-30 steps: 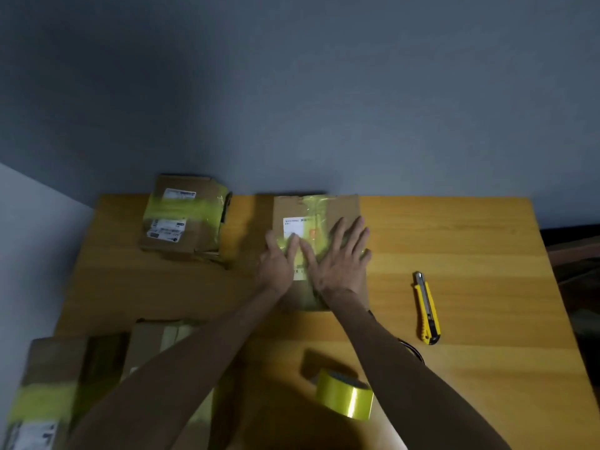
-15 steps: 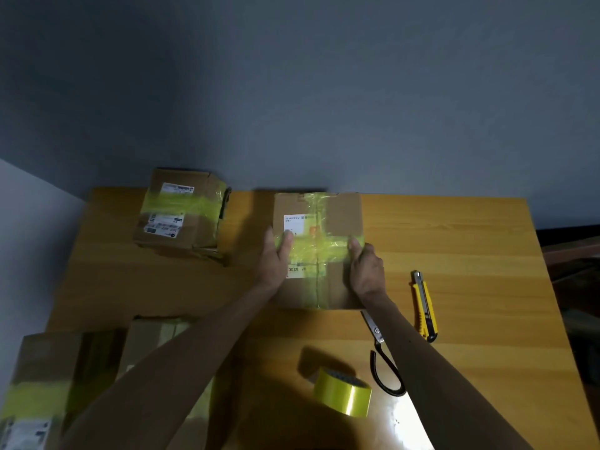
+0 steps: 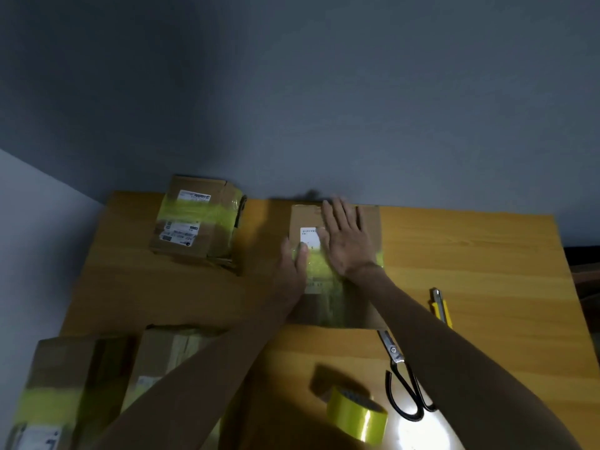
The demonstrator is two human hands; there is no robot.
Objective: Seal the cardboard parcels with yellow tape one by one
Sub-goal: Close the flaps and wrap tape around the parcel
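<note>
Head view: the parcel (image 3: 368,227) sits at the table's (image 3: 470,254) far edge, a light, stiff cardboard box by my guess, slick where taped (so take it by the bare side walls). Half a second ago each hand clasped a side; now the right hand (image 3: 345,243) lies flat on top, fingers straight and spread, and the left hand (image 3: 292,266) rests at the left edge, thumb on top.

No wording can be made out: every label is too blurred. The middle parcel (image 3: 302,217) carries 1 white label (image 3: 309,237) with faint dark marks, and a smudged printed line (image 3: 316,284) below it. The far-left parcel (image 3: 220,241) bears 2 labels, an upper label (image 3: 194,196) and a lower label (image 3: 180,234); the near-left parcel (image 3: 61,362) has 1 corner label (image 3: 40,438).
</note>
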